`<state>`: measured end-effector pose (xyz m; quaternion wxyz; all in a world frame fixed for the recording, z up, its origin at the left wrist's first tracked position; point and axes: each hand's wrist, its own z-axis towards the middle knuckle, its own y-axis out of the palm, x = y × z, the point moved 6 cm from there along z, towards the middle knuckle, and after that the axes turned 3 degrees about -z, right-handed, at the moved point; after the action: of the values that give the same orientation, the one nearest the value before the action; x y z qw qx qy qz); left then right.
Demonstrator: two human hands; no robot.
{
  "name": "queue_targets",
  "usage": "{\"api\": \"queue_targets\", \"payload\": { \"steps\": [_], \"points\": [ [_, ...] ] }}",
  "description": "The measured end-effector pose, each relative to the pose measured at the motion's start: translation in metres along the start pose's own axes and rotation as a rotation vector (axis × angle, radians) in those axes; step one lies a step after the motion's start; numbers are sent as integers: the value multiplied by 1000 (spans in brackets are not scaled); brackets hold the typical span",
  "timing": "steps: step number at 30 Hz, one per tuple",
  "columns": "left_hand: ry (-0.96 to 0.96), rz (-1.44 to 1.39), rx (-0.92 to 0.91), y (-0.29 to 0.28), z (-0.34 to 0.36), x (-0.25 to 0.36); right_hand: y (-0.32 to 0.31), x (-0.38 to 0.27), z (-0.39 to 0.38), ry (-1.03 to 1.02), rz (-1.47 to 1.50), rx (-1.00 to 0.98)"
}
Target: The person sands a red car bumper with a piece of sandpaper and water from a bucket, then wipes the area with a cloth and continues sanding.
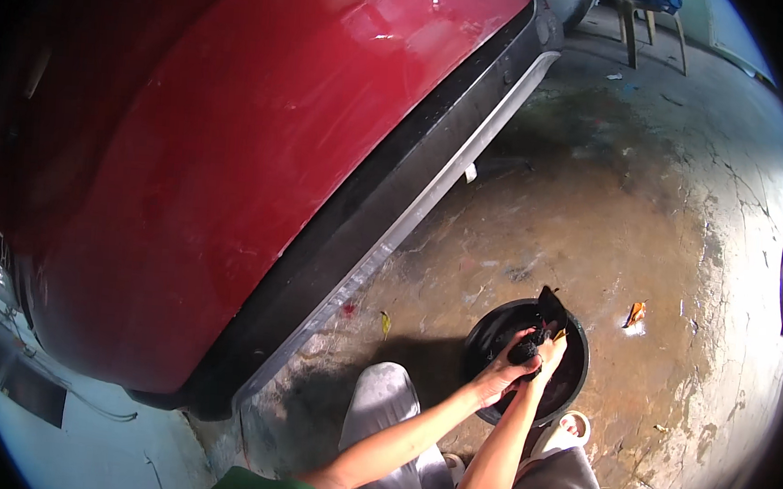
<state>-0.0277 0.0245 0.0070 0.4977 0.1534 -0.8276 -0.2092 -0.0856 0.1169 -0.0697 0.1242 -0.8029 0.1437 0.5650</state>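
A round black bucket (584, 371) sits on the floor at the lower middle right of the head view, just beyond my feet. Over it my left hand (509, 370) and my right hand (548, 354) are closed together around a bunched black cloth-like item (526, 350), whose darker flap sticks up past my fingers. The exact shape of this item is unclear, and the hands hide part of it and of the bucket's inside.
A red car body (191, 143) with dark lower trim (356, 233) fills the left. A plastic chair (648, 14) stands at the top right. A dry leaf (636, 313) lies on the stained concrete floor (677, 262). My grey-clad knee (382, 396) is beside the bucket.
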Motion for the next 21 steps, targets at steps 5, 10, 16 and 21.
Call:
{"api": "queue_targets", "payload": {
  "steps": [5, 10, 16, 21],
  "points": [
    [283, 319, 295, -2, 8, 38, -3, -33, -8, 54, 315, 110],
    [378, 257, 178, 45, 0, 79, -48, 21, 37, -127, 484, 275],
    [516, 863, 71, 40, -10, 97, 21, -37, -15, 267, 881, 3],
    [408, 457, 119, 14, 1, 114, 49, -84, -26, 158, 943, -26]
  ]
}}
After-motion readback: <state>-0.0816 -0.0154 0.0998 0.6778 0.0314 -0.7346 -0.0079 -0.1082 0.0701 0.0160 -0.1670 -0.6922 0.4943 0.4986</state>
